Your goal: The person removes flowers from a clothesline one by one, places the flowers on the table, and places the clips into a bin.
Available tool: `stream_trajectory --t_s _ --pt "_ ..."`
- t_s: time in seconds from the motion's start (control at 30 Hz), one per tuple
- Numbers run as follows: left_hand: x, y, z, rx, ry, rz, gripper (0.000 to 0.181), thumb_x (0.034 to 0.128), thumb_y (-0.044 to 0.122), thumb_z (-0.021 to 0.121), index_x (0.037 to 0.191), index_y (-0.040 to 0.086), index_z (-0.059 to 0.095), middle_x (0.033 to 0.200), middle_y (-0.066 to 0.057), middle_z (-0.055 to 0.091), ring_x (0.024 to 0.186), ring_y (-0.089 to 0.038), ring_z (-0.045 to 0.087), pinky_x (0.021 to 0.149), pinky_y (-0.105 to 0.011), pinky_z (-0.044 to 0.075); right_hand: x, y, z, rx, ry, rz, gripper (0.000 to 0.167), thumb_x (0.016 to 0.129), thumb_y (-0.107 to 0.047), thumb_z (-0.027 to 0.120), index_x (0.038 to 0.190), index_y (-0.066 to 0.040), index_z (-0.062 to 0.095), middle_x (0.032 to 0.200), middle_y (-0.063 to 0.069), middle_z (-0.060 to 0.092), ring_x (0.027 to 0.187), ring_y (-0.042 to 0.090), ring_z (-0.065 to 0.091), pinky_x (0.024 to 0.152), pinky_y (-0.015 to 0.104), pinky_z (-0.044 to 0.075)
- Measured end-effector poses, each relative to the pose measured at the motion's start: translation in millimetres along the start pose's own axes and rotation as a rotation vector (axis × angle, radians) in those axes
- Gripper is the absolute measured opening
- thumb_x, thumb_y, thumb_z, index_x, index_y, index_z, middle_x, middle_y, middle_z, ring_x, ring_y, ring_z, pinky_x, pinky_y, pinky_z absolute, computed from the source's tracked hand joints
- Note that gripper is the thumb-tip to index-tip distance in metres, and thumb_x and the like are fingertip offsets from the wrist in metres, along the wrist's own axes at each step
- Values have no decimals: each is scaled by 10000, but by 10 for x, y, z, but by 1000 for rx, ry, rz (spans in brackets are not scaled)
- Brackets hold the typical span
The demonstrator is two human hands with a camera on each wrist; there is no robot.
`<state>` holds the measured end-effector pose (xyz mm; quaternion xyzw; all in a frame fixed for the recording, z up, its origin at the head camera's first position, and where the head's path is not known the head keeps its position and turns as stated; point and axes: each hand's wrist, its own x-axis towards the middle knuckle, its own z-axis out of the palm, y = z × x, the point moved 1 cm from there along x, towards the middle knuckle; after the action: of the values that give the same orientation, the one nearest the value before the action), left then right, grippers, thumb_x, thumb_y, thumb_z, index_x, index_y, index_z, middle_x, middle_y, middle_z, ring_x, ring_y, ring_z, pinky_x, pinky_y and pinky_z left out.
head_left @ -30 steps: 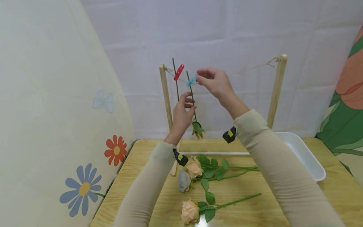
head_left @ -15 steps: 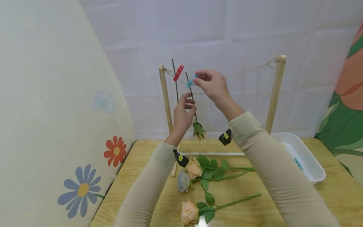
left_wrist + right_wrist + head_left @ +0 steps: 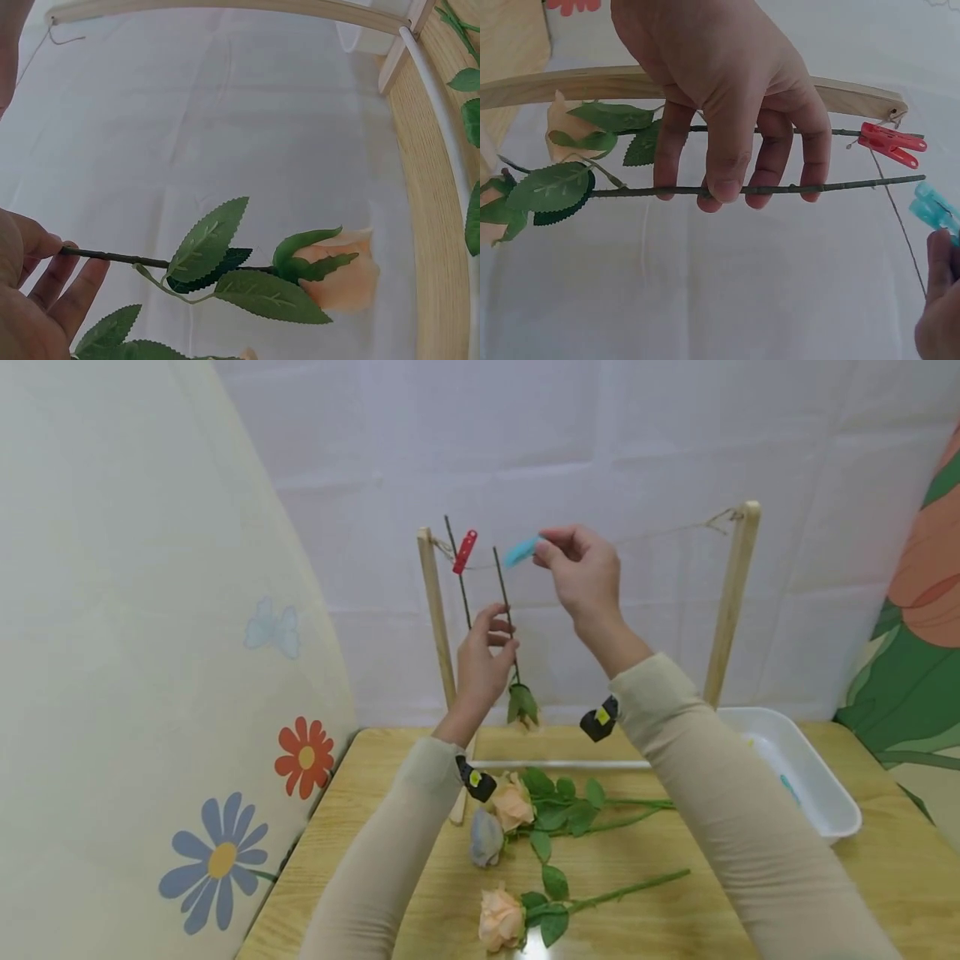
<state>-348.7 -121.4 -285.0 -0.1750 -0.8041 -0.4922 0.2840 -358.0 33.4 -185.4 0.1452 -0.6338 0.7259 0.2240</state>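
Note:
My left hand [image 3: 483, 664] pinches the stem of an upside-down peach rose [image 3: 341, 274] between thumb and fingers, in front of the string [image 3: 901, 225]. The bloom hangs below, its cut end pointing up. In my right hand [image 3: 588, 577] is a light blue clothespin [image 3: 521, 553], held just right of the stem's top and apart from it. To the left, a red clothespin [image 3: 891, 144] clips a second rose stem [image 3: 464, 597] to the string. That second rose's peach bloom [image 3: 566, 131] shows behind the left hand in the right wrist view.
The string runs between two wooden posts [image 3: 731, 610]. Peach roses [image 3: 501, 920] and a bluish rose [image 3: 487, 838] lie on the wooden table [image 3: 600, 935]. A white tray [image 3: 832, 793] at the right holds a teal clothespin [image 3: 789, 788]. White cloth hangs behind.
My right hand has moved up and right with the blue clothespin, which has come away from the stem and string. The string and red clothespin have shifted slightly. My left hand stays nearly still.

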Motion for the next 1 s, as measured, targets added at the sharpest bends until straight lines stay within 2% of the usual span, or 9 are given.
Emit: stream_trajectory --t_s 0.13,0.27,0.53,0.77,1.0 --pt "-24 0 -21 10 -11 11 483 946 -43 647 1408 44 533 1122 -146 680 982 -298 690 752 -370 607 -3 -45 -64 115 -10 -10 184 945 -35 684 1118 28 684 1040 115 709 925 192 705 894 283 582" --pt "-46 -3 -39 23 -20 25 481 946 -37 647 1405 59 536 1127 -136 680 980 -276 687 752 -365 603 -14 -58 -129 156 -56 -17 220 952 -1 665 1168 43 664 1035 87 689 955 202 691 914 302 578" --pt "-76 18 -69 54 -19 66 471 942 -37 646 1393 50 545 1115 -140 691 961 -271 696 763 -392 597 -90 -35 -314 117 -202 -64 332 955 -24 677 1265 75 614 1083 80 669 1015 195 673 956 322 560" --pt "-137 31 -116 103 -37 102 466 929 -37 662 1376 23 547 1102 -140 702 952 -280 702 804 -424 590 -159 -22 -472 89 -254 -84 333 952 -26 683 1264 71 623 1070 74 688 988 178 683 939 313 567" --pt "-178 59 -148 93 -78 128 478 926 -80 643 1384 3 532 1111 -169 691 964 -302 692 811 -421 596 -202 -3 -607 105 -306 -77 335 947 10 673 1269 82 616 1059 54 695 964 155 682 911 267 568"
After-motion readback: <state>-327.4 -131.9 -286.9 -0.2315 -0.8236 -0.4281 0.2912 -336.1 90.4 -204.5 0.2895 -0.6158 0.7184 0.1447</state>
